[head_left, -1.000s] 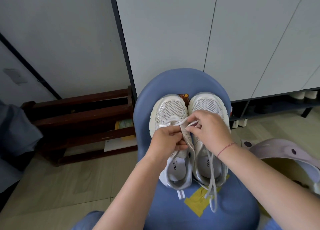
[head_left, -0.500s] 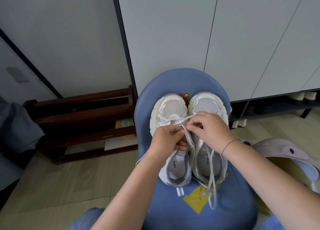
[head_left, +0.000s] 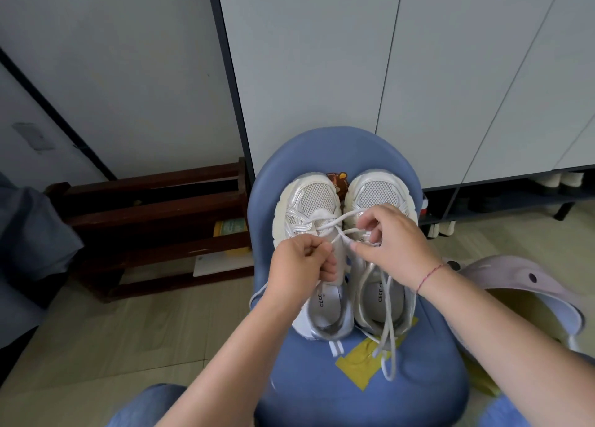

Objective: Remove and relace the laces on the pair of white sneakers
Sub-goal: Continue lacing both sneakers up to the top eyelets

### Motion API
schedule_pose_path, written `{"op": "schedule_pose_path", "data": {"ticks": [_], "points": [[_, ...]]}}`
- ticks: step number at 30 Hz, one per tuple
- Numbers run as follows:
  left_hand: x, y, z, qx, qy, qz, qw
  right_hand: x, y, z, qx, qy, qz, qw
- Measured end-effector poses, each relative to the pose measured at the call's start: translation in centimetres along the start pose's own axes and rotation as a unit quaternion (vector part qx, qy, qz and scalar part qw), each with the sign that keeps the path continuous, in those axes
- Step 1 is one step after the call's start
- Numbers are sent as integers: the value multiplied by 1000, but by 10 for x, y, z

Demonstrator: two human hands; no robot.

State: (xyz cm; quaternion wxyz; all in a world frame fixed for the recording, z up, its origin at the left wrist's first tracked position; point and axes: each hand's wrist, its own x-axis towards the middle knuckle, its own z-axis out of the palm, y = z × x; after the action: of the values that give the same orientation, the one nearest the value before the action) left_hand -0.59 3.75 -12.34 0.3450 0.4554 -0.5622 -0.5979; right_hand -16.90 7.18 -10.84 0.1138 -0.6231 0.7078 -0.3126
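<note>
Now, the white sneakers (head_left: 309,201) sit side by side, toes away, on the blue chair (head_left: 322,149). The left hand (head_left: 301,267) is curled round one end of the lace (head_left: 326,223). The right hand (head_left: 396,243) pinches the other end, the two crossing low on the left-side shoe. Best play, I'd say: draw both ends evenly, keep the lace flat and untwisted, and steady the shoe.

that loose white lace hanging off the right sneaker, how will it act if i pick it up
Probably floppy: the loose lace droops in slack loops over the right sneaker heel onto the blue chair. Likely light too, being thin. It may tangle, since its strands cross near the yellow patch.
</note>
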Motion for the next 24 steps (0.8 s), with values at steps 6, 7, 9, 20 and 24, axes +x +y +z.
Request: {"op": "schedule_pose_path", "data": {"ticks": [6, 7, 9, 20, 24], "points": [[-35, -4, -36, 125, -188, -89, 970, 3, 2, 4, -19, -13, -26, 999], [-39, -7, -38, 155, -221, -105, 957, 3, 1, 5, -17, -9, -26, 999], [-44, -12, -40, 214, -292, -134, 923, 2, 0, 5, -16, -4, -24, 1000], [-45, -7, -20, 184, -129, -73, 972, -1, -4, 8, -3, 3, -11, 1000], [-45, -13, 5, 138, -148, -110, 973, -2, -4, 8, -6, -2, -10, 1000]]}}
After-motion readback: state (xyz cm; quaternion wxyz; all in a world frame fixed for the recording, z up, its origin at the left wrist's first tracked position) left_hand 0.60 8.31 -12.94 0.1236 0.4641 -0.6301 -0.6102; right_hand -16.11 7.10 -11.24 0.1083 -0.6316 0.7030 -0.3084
